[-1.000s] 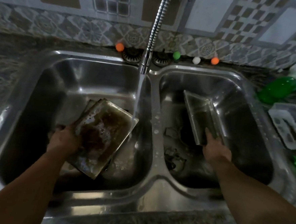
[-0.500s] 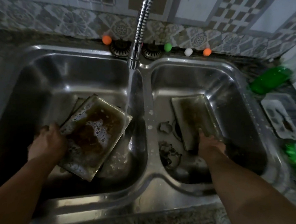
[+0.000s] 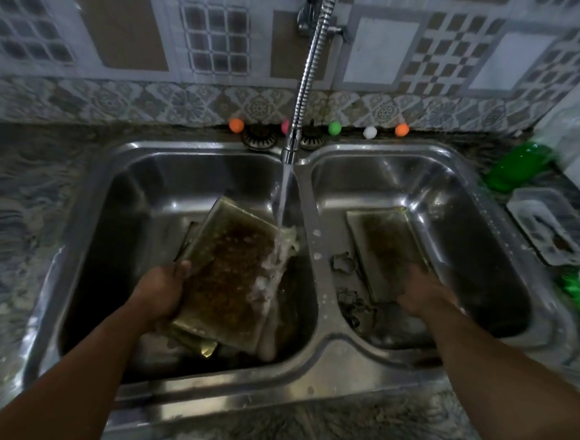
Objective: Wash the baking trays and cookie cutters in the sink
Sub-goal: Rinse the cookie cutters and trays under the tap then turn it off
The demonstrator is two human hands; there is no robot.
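Brown residue coats the baking tray (image 3: pixel 233 277) that the left hand (image 3: pixel 160 291) grips by its left edge, thumb curled over the rim, tilting it in the left basin of the steel double sink (image 3: pixel 309 365). Water from the coiled faucet (image 3: pixel 307 73) strikes the tray's far right corner. In the right basin, the right hand (image 3: pixel 424 292) rests on the near end of a second tray (image 3: pixel 383 247) lying flat; whether its fingers curl around the rim cannot be told. Cookie cutters (image 3: pixel 344 263) lie just left of that tray.
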